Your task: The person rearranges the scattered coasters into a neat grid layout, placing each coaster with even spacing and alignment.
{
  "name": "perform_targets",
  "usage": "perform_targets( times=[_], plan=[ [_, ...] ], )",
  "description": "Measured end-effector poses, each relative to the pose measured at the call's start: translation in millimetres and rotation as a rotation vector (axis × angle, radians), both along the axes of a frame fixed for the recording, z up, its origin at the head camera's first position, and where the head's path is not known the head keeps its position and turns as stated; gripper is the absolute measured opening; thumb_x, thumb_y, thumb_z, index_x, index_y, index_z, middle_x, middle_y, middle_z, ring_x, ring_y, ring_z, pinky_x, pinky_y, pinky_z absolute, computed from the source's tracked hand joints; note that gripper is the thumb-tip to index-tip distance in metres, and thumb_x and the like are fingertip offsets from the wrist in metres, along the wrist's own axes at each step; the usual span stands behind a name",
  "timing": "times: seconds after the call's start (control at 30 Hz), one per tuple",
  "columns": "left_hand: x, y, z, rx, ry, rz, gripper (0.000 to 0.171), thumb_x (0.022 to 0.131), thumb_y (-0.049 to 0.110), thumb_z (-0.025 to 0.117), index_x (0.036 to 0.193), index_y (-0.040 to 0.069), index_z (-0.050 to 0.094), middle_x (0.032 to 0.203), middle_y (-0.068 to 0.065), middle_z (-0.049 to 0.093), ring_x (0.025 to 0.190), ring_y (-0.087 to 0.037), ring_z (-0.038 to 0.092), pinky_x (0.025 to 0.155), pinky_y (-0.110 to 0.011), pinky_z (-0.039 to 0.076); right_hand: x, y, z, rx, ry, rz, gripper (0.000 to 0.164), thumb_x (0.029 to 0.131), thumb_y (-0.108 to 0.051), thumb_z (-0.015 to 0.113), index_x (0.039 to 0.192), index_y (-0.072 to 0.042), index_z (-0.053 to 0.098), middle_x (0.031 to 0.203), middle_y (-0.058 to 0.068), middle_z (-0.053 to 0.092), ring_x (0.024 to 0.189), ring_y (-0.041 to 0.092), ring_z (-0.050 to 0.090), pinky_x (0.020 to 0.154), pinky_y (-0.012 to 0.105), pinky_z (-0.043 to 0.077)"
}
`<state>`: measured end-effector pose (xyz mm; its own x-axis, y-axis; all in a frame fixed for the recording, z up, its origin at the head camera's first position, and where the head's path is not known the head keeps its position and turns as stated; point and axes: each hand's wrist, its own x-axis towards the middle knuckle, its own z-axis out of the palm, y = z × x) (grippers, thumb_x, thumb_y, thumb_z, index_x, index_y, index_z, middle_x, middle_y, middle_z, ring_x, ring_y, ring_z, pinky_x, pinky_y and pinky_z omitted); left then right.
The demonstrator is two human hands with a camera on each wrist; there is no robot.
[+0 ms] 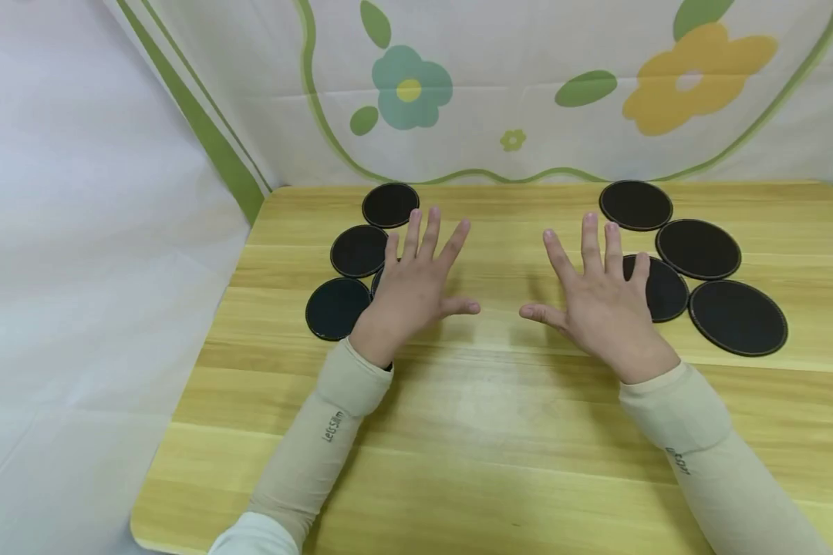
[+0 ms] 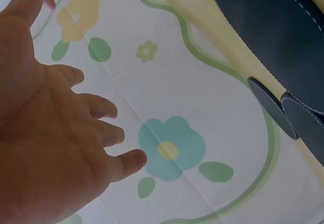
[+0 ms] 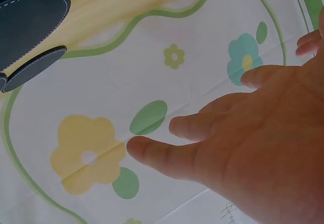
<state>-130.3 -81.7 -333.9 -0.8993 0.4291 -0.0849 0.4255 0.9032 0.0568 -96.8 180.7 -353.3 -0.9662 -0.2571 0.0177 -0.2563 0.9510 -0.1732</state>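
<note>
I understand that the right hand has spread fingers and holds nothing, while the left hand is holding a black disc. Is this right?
Not quite: the left hand holds nothing; the left wrist view shows its palm bare and its fingers spread. The right hand indeed has spread fingers and holds nothing.

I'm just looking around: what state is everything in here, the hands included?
Left hand: open, fingers spread, holding nothing
Right hand: open, fingers spread, holding nothing
Black discs on the left: lying flat, one mostly hidden by the hand
Black discs on the right: lying flat, one partly hidden
Sleeves: drawn down to the wrists
Patterned cloth: hanging, creased
</note>
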Motion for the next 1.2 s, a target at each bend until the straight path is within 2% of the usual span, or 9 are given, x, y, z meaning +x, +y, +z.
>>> perform_targets(
  times=[0.17, 0.4, 0.6, 0.77, 1.0, 1.2],
  plan=[
    [-3.9, -6.3, 0.5, 0.008, -0.024, 0.008, 0.118, 0.081, 0.077, 0.059, 0.161, 0.031, -0.015, 0.163, -0.013, -0.024, 0.147, -0.032, -0.027, 0.118, -0.06, -0.003, 0.0, 1.6, 0.5, -0.007, -0.011, -0.003, 0.104, 0.089, -0.078, 0.049, 0.164, -0.025, 0.0, 0.16, 0.018, -0.028, 0.145, 0.04, -0.027, 0.103, 0.082, -0.002],
    [-8.8, -11.0, 2.8, 0.013, 0.008, -0.006, 0.119, 0.081, 0.076, 0.061, 0.162, 0.029, -0.012, 0.163, -0.013, -0.025, 0.148, -0.034, -0.024, 0.118, -0.061, 0.002, 1.4, 3.3, 3.6, -0.03, -0.025, -0.009, 0.104, 0.089, -0.077, 0.051, 0.164, -0.026, 0.0, 0.16, 0.017, -0.028, 0.145, 0.041, -0.026, 0.102, 0.083, -0.002],
    [-9.8, -17.6, 3.7, 0.031, -0.073, 0.022, 0.117, 0.083, 0.07, 0.066, 0.162, 0.031, -0.011, 0.164, -0.011, -0.024, 0.148, -0.031, -0.024, 0.119, -0.059, -0.001, 2.7, 3.0, 3.7, -0.044, -0.017, 0.004, 0.103, 0.091, -0.074, 0.053, 0.164, -0.023, 0.001, 0.161, 0.019, -0.025, 0.147, 0.043, -0.021, 0.103, 0.082, 0.001],
    [-11.4, -29.0, 4.1, 0.026, -0.146, 0.065, 0.109, 0.086, 0.063, 0.07, 0.164, 0.027, 0.003, 0.167, -0.013, -0.01, 0.151, -0.034, -0.016, 0.119, -0.06, 0.002, 1.9, 1.1, 4.3, -0.06, -0.002, 0.021, 0.102, 0.092, -0.07, 0.057, 0.165, -0.022, 0.005, 0.163, 0.023, -0.018, 0.148, 0.047, -0.013, 0.103, 0.082, 0.006],
    [-12.3, -44.9, -1.7, 0.013, -0.208, 0.105, 0.101, 0.087, 0.057, 0.072, 0.164, 0.026, 0.015, 0.168, -0.012, 0.001, 0.151, -0.035, -0.012, 0.119, -0.061, 0.002, 1.7, -0.5, 3.3, -0.078, -0.1, 0.04, 0.102, 0.092, -0.075, 0.049, 0.165, -0.021, 0.002, 0.162, 0.021, -0.021, 0.148, 0.047, -0.012, 0.105, 0.08, 0.005],
    [-8.4, -61.6, -8.0, -0.012, -0.238, 0.142, 0.089, 0.089, 0.047, 0.077, 0.161, 0.02, 0.031, 0.166, -0.015, 0.017, 0.152, -0.039, 0.0, 0.118, -0.061, 0.004, 0.9, -9.0, 4.1, -0.058, -0.177, 0.071, 0.102, 0.092, -0.074, 0.049, 0.165, -0.017, 0.006, 0.163, 0.027, -0.011, 0.148, 0.051, -0.004, 0.104, 0.08, 0.006]
  ],
)
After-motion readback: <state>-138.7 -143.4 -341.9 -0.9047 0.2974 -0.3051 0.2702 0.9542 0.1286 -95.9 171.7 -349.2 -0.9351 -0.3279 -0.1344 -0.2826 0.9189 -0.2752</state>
